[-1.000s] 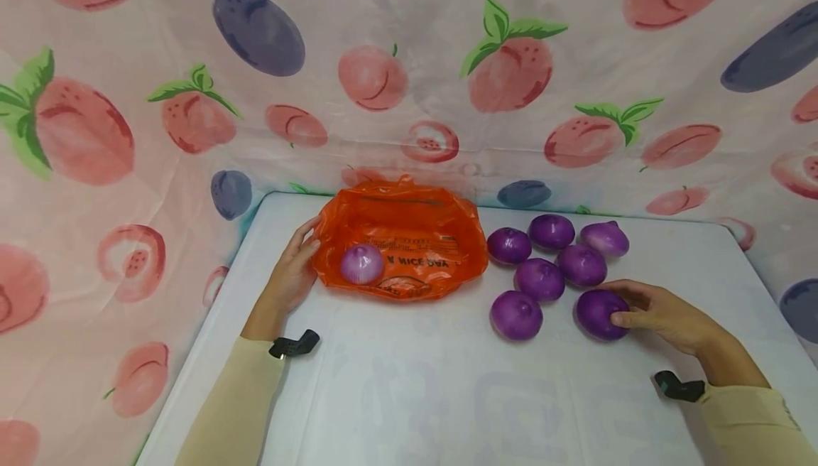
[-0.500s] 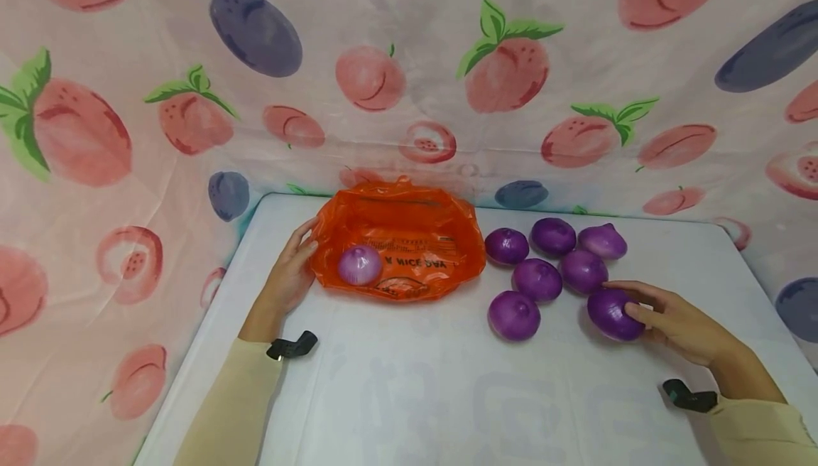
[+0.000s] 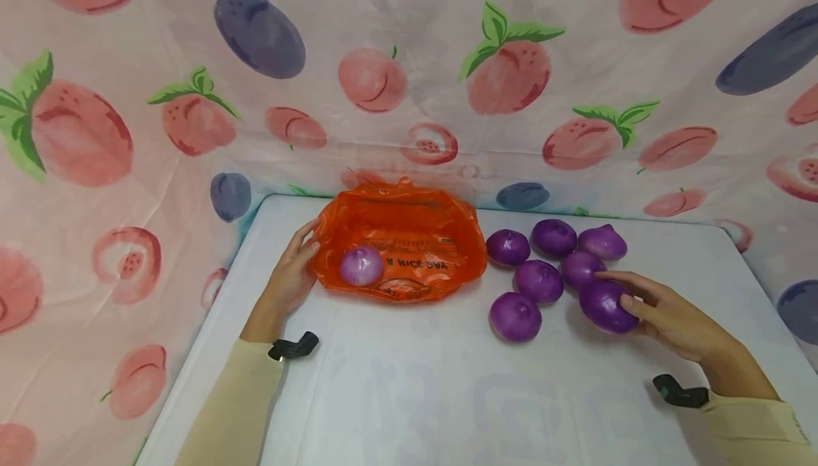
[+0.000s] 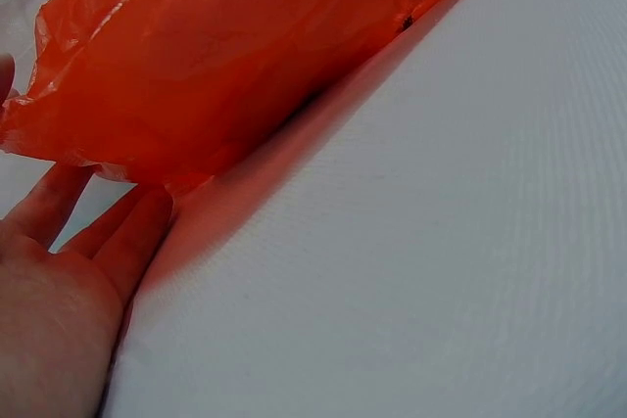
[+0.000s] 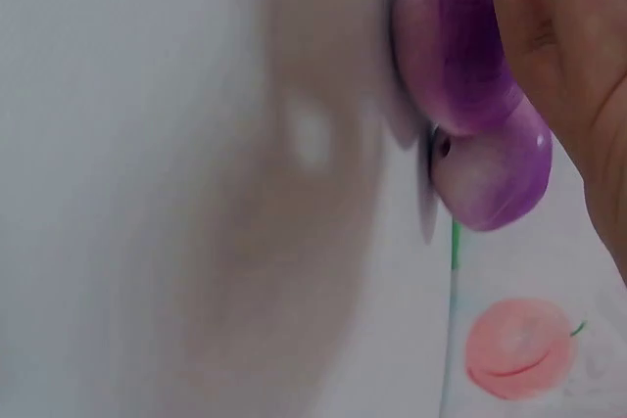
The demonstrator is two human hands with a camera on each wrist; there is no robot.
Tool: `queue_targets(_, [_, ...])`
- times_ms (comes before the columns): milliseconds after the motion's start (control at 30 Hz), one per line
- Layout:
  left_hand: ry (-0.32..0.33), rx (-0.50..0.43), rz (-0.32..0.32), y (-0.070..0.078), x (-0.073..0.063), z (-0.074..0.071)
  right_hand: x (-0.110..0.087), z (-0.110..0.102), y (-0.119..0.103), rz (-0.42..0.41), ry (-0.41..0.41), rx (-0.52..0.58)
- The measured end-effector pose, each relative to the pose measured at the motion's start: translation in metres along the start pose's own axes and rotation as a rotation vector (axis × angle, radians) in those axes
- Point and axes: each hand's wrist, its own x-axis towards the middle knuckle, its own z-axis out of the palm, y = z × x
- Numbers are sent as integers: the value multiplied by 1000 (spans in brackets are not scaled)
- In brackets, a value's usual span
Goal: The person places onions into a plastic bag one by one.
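Note:
My right hand grips a dark purple onion, thumb on the near side and fingers behind it. The onion is raised, with a shadow below it. Several more purple onions lie grouped just left of and beyond it. My left hand rests at the left side of an orange plastic bag. Its extended fingers touch the bag's edge in the left wrist view. The bag's mouth faces me, and one paler purple onion sits inside at its left. My right hand fills the upper right of its wrist view.
The white table stretches in front of both arms. A fruit-printed cloth stands as a wall behind the bag and onions and along the left side. Two grouped onions show near the table's back edge in the right wrist view.
My right hand has lifted the onion off the table, shifting it right, then back left and up towards the group. The left hand and bag have stayed put.

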Motion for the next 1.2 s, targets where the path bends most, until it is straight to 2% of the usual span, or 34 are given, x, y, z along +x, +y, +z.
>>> queue_targets(267, [-2, -11, 11, -1, 1, 1, 10, 5, -5, -57, -43, 60])
queue_targets(667, [-14, -19, 21, 0, 0, 0, 27, 21, -16, -69, -68, 78])
queue_targets(1200, [-8, -14, 16, 1, -1, 2, 51, 35, -34, -78, -34, -19])
